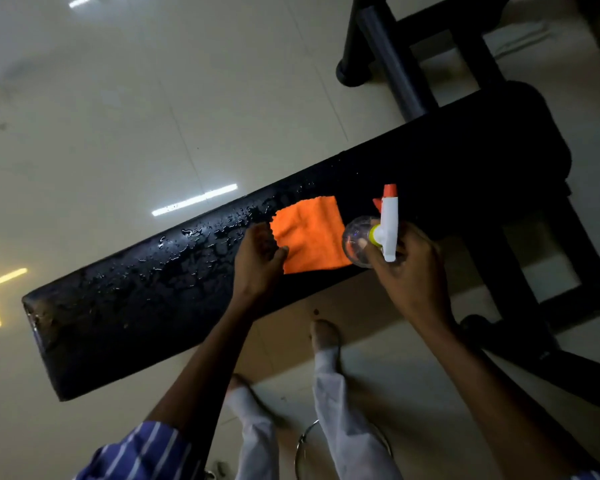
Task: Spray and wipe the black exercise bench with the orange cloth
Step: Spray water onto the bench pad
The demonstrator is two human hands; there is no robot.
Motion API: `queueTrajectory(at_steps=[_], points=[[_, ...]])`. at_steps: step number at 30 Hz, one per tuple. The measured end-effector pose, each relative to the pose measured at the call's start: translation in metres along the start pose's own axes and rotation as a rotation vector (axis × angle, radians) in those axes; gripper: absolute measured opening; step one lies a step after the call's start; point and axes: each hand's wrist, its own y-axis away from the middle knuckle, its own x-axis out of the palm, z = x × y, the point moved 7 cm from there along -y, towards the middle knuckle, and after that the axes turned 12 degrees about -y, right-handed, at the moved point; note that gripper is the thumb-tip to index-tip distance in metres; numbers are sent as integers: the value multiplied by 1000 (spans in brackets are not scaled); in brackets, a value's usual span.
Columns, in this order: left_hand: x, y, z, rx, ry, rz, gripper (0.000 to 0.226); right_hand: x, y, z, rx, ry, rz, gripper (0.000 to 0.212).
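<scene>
Left hand [260, 261] over the black exercise bench [174, 292], fingers curled, pinching the near-left edge of the orange cloth [309, 233]. Right hand [409, 268] wrapped around a clear spray bottle [378, 233], white trigger head with orange nozzle pointed away, held just right of the cloth. Cloth lay flat on the bench pad near its middle. Left of the cloth, bench surface beaded with droplets. Pale tiled floor [153, 98] around the bench; black frame legs [388, 60] at far right.
</scene>
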Motion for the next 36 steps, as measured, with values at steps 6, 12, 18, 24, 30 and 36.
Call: queueTrajectory(at_steps=[6, 12, 18, 24, 30, 36], points=[[0, 38, 11, 201, -8, 139, 71, 33, 13, 1, 12, -43, 115, 26], [5, 68, 21, 318, -35, 202, 110, 85, 41, 12, 45, -178, 294, 17], [-23, 96, 57, 271, -96, 24, 86, 125, 72, 14, 197, -454, 272, 29], [-13, 130, 96, 168, 17, 58, 81, 182, 88, 4, 398, -528, 425, 44], [-20, 126, 131, 81, 120, 189, 55, 198, 82, -7, 320, -413, 392, 34], [-69, 67, 162, 146, -582, -59, 77, 187, 80, -26, 313, -210, 385, 28]])
